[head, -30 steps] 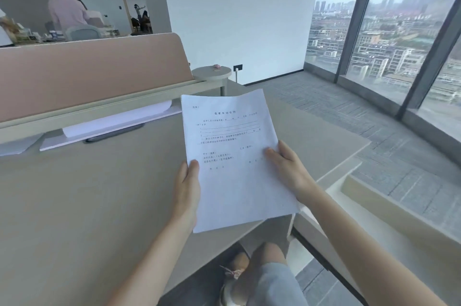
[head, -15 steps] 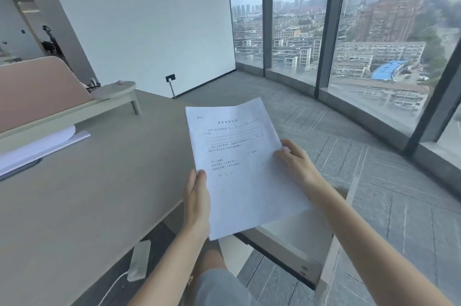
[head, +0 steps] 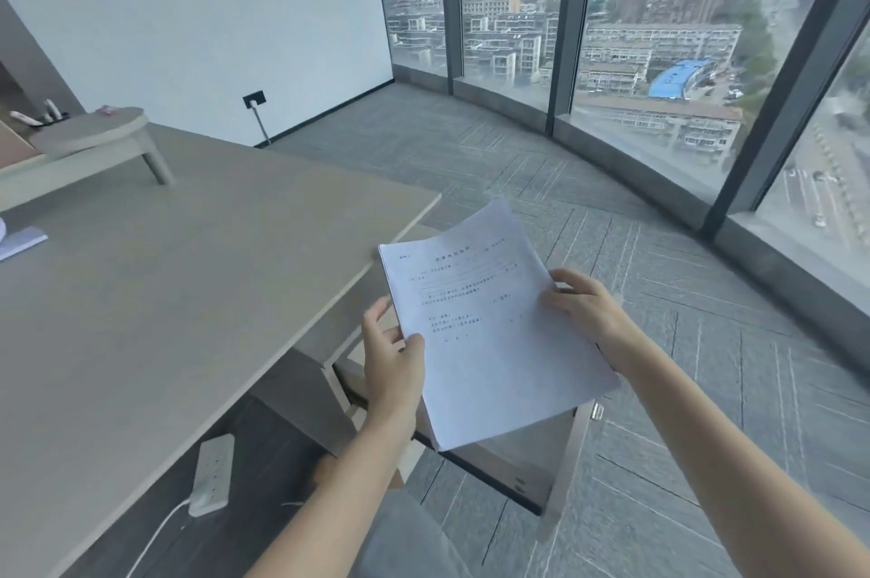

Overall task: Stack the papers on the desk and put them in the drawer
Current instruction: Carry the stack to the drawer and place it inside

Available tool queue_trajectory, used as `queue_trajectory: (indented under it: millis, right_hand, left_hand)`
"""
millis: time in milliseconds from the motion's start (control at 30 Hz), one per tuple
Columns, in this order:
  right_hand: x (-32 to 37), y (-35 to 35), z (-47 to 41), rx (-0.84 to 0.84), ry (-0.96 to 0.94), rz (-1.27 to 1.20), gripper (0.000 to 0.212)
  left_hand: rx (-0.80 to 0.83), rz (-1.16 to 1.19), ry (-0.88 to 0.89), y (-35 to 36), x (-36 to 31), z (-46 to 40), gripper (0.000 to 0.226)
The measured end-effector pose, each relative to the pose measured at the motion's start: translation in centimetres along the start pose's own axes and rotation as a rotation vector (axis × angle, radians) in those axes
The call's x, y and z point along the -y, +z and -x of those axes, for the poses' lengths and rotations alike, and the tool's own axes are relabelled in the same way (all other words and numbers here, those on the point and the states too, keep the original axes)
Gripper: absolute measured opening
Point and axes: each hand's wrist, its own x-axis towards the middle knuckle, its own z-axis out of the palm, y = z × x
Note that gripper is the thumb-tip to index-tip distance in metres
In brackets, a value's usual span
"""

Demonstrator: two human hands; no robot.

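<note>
A white stack of papers (head: 489,328) with printed text on top is held in the air, past the right edge of the beige desk (head: 165,295). My left hand (head: 393,361) grips its left edge. My right hand (head: 586,311) grips its right edge with the thumb on top. Directly below the stack is an open drawer (head: 560,450) pulled out from under the desk; the papers hide most of its inside.
A white power strip (head: 213,474) with a cable lies on the floor under the desk. A small raised shelf (head: 94,137) stands at the desk's back. More white paper (head: 21,240) shows at the left edge. Grey carpet and floor-to-ceiling windows lie to the right.
The stack has moved from above the desk to the right and down, now over the open drawer. My view has turned right toward the windows.
</note>
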Motion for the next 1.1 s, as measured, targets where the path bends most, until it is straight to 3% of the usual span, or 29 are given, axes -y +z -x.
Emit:
queue_trajectory:
  millis: [233, 500, 633, 800, 900, 1000, 1100]
  right_hand:
    - [-3.6, 0.2, -3.9, 0.046, 0.064, 0.175, 0.017]
    - [-5.4, 1.8, -8.6, 0.126, 0.114, 0.441, 0.022]
    - [-5.9, 2.9, -9.9, 0.111, 0.133, 0.555, 0.012]
    - [-6.4, 4.2, -11.1, 0.137, 0.106, 0.682, 0.041]
    - [-7.1, 5.0, -12.1, 0.148, 0.050, 0.748, 0.021]
    - [-8.1, 5.7, -13.1, 0.116, 0.021, 0.792, 0.026]
    - [-9.0, 6.4, -13.7, 0.098, 0.005, 0.834, 0.027]
  left_hand:
    - [0.051, -0.209, -0.075, 0.4, 3.2, -1.9, 0.025]
    - [0.139, -0.396, -0.087, 0.4, 6.1, -3.7, 0.029]
    - [0.200, -0.523, -0.043, 0.5, 7.3, -4.7, 0.036]
    - [0.354, -0.813, 0.060, 1.2, 8.2, -5.0, 0.032]
    - [0.380, -1.013, 0.194, 1.9, 8.9, -5.1, 0.038]
    - [0.401, -1.199, 0.272, 2.6, 9.4, -5.4, 0.034]
    - [0.448, -1.350, 0.240, 3.1, 9.7, -5.7, 0.031]
